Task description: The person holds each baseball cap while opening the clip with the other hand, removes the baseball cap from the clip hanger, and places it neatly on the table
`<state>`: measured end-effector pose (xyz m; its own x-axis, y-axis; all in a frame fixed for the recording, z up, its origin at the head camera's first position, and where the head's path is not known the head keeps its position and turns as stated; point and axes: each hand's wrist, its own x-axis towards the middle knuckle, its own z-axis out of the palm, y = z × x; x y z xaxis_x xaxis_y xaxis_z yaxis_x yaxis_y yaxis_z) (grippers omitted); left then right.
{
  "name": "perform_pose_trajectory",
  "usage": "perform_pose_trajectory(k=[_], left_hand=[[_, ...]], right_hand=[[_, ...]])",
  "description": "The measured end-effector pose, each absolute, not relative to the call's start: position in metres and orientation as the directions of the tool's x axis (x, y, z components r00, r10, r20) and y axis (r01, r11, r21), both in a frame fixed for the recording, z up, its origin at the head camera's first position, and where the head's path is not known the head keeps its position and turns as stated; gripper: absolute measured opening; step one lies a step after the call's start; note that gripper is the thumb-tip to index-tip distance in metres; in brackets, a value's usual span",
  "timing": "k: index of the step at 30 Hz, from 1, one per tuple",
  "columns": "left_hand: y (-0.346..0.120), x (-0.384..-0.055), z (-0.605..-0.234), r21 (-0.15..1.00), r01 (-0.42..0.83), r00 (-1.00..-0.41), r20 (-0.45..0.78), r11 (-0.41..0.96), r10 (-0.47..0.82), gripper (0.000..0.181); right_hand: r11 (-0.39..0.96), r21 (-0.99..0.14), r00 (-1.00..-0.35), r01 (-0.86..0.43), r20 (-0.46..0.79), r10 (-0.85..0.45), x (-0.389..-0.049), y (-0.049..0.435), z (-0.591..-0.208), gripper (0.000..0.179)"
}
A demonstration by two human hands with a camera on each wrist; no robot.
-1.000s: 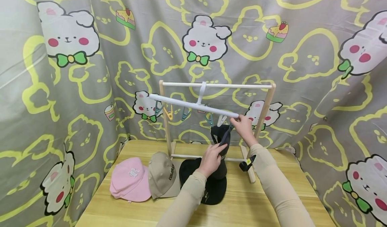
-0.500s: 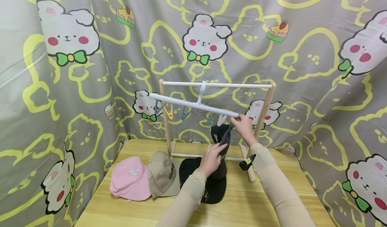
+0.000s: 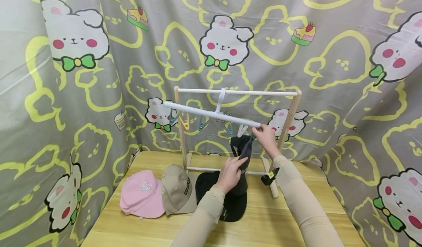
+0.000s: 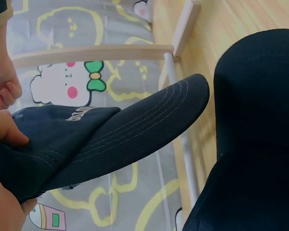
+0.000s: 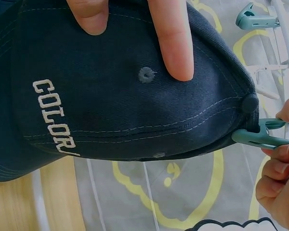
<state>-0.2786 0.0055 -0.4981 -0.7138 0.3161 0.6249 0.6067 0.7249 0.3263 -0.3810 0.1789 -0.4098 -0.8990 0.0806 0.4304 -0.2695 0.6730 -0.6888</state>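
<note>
My left hand (image 3: 229, 173) holds a dark baseball cap (image 5: 106, 101) by its crown, with the brim hanging downward. White lettering shows on the cap's front in the right wrist view. At the right end of a white clip hanger (image 3: 197, 110), my right hand (image 3: 266, 139) pinches the handles of a teal clip (image 5: 260, 138). The clip's tips meet the top of the crown beside its button; how firmly they grip it I cannot tell. Several other clips hang along the bar, among them a yellow clip (image 3: 185, 123) and a white clip (image 3: 242, 130).
A wooden rack (image 3: 288, 120) with a white top rod carries the hanger, which tilts down to the right. On the table (image 3: 273, 225) lie a pink cap (image 3: 140, 195), a beige cap (image 3: 178, 192) and a black cap (image 3: 236, 206). A patterned curtain (image 3: 277, 5) surrounds the table.
</note>
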Motion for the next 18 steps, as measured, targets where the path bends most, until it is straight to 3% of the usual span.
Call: perform_pose_trajectory(k=[18], left_hand=[[0.0022,-0.2765,-0.5007,0.321,0.615,-0.705,0.633,0.721,0.32,0.056]], right_hand=[[0.663,-0.701,-0.904,-0.262,0.419,0.086,-0.3811,0.1806,-0.4098,0.026]])
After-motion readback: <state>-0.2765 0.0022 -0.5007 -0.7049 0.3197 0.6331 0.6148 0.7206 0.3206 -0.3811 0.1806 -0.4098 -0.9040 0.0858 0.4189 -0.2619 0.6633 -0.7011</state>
